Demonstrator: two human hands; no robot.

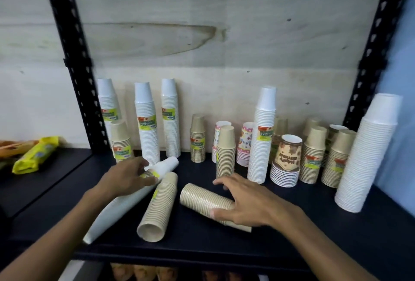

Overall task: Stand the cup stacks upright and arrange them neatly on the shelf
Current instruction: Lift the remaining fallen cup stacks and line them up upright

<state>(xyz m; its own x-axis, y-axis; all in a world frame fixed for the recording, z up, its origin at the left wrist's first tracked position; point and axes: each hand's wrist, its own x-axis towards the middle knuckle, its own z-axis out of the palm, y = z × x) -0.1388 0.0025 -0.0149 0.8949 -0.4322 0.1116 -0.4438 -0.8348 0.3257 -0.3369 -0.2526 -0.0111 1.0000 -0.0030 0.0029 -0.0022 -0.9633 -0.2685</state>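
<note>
Three cup stacks lie on their sides at the front of the dark shelf [292,231]. My left hand [128,177] grips the long white stack [116,204], which slants from the front left edge up toward the middle. Beside it lies a brown stack [157,206], its open mouth facing me. My right hand [244,202] holds a second, shorter brown stack [202,200], thumb on its near side and fingers reaching over its far side. Behind them several white, brown and patterned stacks stand upright, among them a brown stack [225,150] just beyond my right fingers.
A very tall white stack [368,155] stands at the right end by the black upright post [372,42]. Another black post [74,60] bounds the left. Yellow packets [36,155] lie on the neighbouring shelf at left. The plywood back wall is close behind the cups.
</note>
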